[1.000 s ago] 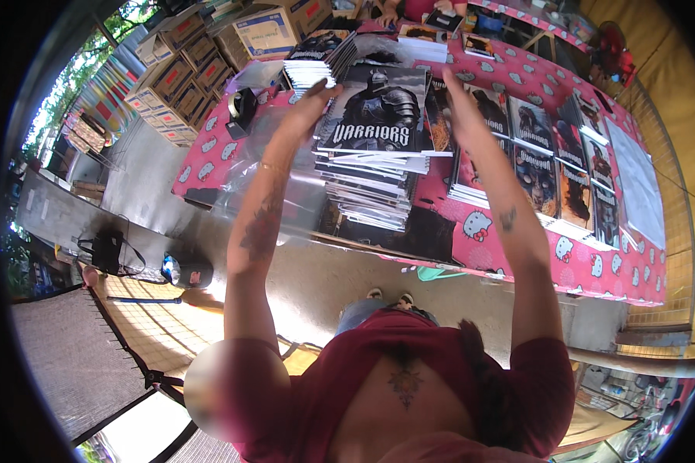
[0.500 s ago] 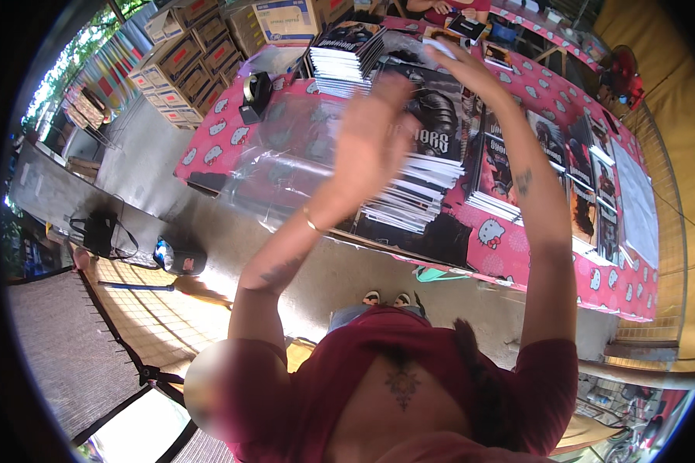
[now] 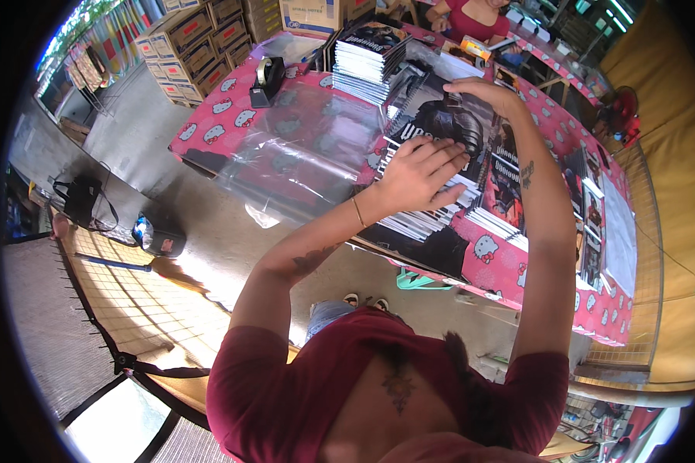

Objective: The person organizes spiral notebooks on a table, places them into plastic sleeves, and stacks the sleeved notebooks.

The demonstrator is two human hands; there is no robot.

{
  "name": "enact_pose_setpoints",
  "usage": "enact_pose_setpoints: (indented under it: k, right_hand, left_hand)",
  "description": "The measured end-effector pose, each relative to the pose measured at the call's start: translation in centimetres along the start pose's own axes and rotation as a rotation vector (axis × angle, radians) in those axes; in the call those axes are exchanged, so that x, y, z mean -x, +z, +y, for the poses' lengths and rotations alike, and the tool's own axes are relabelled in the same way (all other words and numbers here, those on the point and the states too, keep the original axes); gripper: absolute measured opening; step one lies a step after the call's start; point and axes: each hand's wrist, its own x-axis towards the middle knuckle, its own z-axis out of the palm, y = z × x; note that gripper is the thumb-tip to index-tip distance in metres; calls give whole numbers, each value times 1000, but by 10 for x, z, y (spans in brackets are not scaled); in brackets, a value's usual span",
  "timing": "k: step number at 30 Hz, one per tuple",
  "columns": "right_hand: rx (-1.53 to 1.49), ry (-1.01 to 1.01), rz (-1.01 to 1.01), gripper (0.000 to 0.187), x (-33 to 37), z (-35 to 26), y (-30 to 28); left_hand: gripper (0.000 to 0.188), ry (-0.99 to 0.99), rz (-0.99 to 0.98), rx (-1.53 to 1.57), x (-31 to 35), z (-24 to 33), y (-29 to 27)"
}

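A stack of spiral notebooks (image 3: 449,123) with dark illustrated covers stands in front of me on a pink patterned tablecloth. My left hand (image 3: 425,174) lies on the near left part of the top cover, fingers stretched out. At the far right edge of the same stack, my right hand (image 3: 490,94) rests with fingers extended along the edge; nothing shows in its grasp. Left of the stack, a clear plastic sheet (image 3: 293,147) is spread over the table and hangs past its front edge. A black tape dispenser (image 3: 267,81) stands behind the sheet.
Another notebook stack (image 3: 361,68) rises behind, and more notebooks (image 3: 503,189) lie to the right. Cardboard boxes (image 3: 189,50) are piled at the far left. Across the table sits a person in a red top (image 3: 475,19). A broom (image 3: 150,268) lies on the left.
My left hand has come down from a blurred position above the stack and settled on the cover. My right hand has lowered to the stack's far edge. The view has shifted slightly.
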Motion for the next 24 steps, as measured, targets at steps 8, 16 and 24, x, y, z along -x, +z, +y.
enact_pose_setpoints:
  k: [8, 16, 24]
  right_hand:
    - [-258, -264, 648, 72, 32, 39, -7]
    - [-1099, -75, 639, 75, 79, 39, 97]
    - [-1164, -19, 593, 84, 76, 41, 102]
  left_hand:
    - [53, -392, 233, 312, -20, -32, -29]
    - [89, -1179, -381, 1145, -32, -113, 29]
    - [80, -1263, -395, 960, -45, -92, 3]
